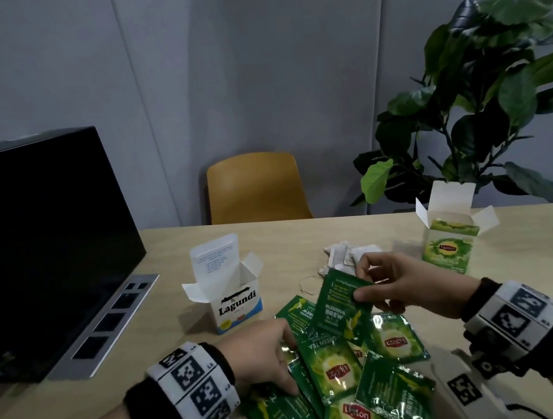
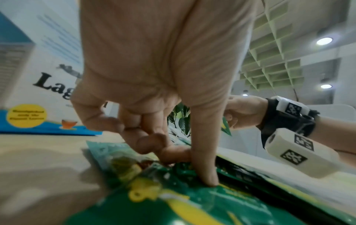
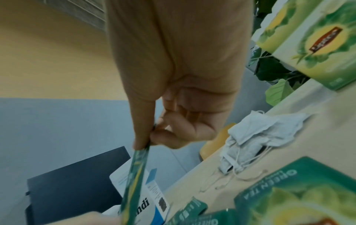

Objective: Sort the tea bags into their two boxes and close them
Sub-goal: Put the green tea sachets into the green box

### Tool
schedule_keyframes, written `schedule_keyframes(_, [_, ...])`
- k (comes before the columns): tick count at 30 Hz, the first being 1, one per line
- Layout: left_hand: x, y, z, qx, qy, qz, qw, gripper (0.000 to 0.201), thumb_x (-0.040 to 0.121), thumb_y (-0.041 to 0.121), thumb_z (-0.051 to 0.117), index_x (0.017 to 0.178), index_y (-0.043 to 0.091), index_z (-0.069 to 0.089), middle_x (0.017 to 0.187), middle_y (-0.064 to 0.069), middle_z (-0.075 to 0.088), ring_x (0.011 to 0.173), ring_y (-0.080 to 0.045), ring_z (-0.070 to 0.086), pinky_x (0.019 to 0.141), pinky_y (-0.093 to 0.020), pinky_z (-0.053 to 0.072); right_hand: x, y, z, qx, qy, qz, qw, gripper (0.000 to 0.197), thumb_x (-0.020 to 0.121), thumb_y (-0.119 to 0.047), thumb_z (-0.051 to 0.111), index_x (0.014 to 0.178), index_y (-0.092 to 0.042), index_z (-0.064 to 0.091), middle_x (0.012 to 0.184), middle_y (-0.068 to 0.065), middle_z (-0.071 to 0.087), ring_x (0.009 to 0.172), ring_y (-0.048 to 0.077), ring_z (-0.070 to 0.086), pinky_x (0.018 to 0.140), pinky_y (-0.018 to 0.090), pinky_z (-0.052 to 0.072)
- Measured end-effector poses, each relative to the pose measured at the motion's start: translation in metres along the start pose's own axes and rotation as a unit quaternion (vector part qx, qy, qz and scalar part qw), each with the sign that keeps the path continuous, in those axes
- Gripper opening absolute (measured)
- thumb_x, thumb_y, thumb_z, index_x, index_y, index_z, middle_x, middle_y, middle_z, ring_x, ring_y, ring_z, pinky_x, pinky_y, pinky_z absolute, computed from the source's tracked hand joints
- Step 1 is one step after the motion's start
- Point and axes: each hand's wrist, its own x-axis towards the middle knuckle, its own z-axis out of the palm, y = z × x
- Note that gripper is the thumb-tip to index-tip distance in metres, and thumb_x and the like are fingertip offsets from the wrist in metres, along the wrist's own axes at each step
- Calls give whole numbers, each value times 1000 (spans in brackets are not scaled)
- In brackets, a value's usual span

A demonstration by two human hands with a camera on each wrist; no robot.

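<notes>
Several green Lipton tea sachets (image 1: 334,368) lie heaped at the table's near edge. My right hand (image 1: 373,287) pinches one green sachet (image 1: 339,300) by its edge and holds it above the heap; the right wrist view shows that held sachet (image 3: 137,169) edge-on between thumb and fingers. My left hand (image 1: 279,364) rests on the heap's left side, its thumb (image 2: 206,170) and curled fingers pinching a green sachet (image 2: 173,179). The white Lagundi box (image 1: 233,297) stands open left of centre. The green Lipton box (image 1: 451,241) stands open at the right. White paper tea bags (image 1: 349,252) lie between the boxes.
A dark monitor (image 1: 37,236) on a silver base fills the table's left side. A yellow chair (image 1: 255,187) stands behind the table's far edge, and a leafy plant (image 1: 482,89) rises behind the Lipton box. Bare tabletop (image 1: 532,256) shows at the right.
</notes>
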Motion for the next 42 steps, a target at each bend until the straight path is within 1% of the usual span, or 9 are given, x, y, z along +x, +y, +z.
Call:
schedule_keyframes(5, [-1, 0, -1, 73, 20, 24, 997, 31, 75, 32, 75, 99, 15, 64, 67, 13, 55, 71, -10, 54, 72, -31, 49, 9, -2, 12, 3, 36, -35, 999, 18, 80, -10, 67, 81, -11, 49, 75, 6, 55, 51, 8, 47, 44, 19, 37])
schedule_keyframes(10, [0, 6, 2, 133, 21, 2, 991, 40, 70, 41, 77, 92, 8, 72, 92, -8, 71, 72, -12, 55, 64, -29, 45, 9, 0, 15, 12, 61, -50, 997, 17, 80, -10, 67, 83, -11, 51, 73, 4, 54, 50, 7, 47, 44, 19, 37])
schedule_keyframes(17, [-5, 9, 4, 168, 47, -14, 984, 51, 69, 47, 76, 97, 9, 58, 93, -7, 57, 79, -17, 48, 66, -31, 39, 6, 7, 12, 33, 81, -52, 995, 16, 80, -11, 68, 85, -11, 52, 72, -1, 57, 52, 8, 49, 44, 18, 38])
schedule_keyframes(23, [-6, 15, 3, 140, 33, -22, 989, 66, 63, 44, 81, 115, 11, 55, 95, 0, 59, 78, -11, 46, 54, -21, 34, 3, 8, 12, 51, 84, -53, 994, 15, 80, -11, 67, 83, -11, 53, 70, -2, 59, 53, 9, 49, 44, 18, 39])
schedule_keyframes(30, [-3, 2, -8, 13, 14, -2, 1000, 20, 78, 31, 73, 91, 16, 72, 82, 6, 67, 72, -2, 54, 69, -19, 46, -2, 7, 14, 86, 92, -83, 989, 12, 81, -9, 65, 84, -8, 54, 73, 0, 61, 54, 11, 52, 45, 20, 43])
schedule_keyframes(33, [-13, -8, -22, -103, 55, 12, 993, 12, 80, 28, 71, 75, 21, 63, 77, 6, 62, 64, -2, 54, 58, -15, 45, -6, 4, 15, 103, 115, -113, 981, 10, 81, -6, 64, 83, -6, 55, 75, 3, 62, 57, 12, 57, 48, 23, 47])
schedule_keyframes(36, [-25, -15, -35, -345, 100, 49, 932, 13, 86, 15, 63, 77, 11, 54, 68, 0, 63, 52, -3, 57, 47, -16, 43, -7, -3, 16, 104, 143, -153, 972, 10, 80, -2, 65, 79, -6, 55, 76, 10, 61, 60, 14, 60, 49, 22, 51])
schedule_keyframes(39, [-27, -14, -40, -582, 89, 95, 802, 9, 83, 10, 56, 76, 7, 50, 70, -9, 68, 62, -19, 67, 48, -30, 54, -4, -11, 20, 87, 166, -190, 964, 11, 80, 0, 64, 78, -4, 54, 75, 17, 63, 63, 16, 64, 51, 23, 53])
schedule_keyframes(42, [-20, -10, -38, -690, 18, 110, 715, 23, 80, 17, 51, 74, 6, 70, 101, -25, 68, 92, -40, 66, 82, -57, 52, 0, -16, 29, 32, 197, -229, 953, 14, 81, -1, 66, 76, -5, 53, 73, 21, 65, 65, 23, 64, 57, 28, 56])
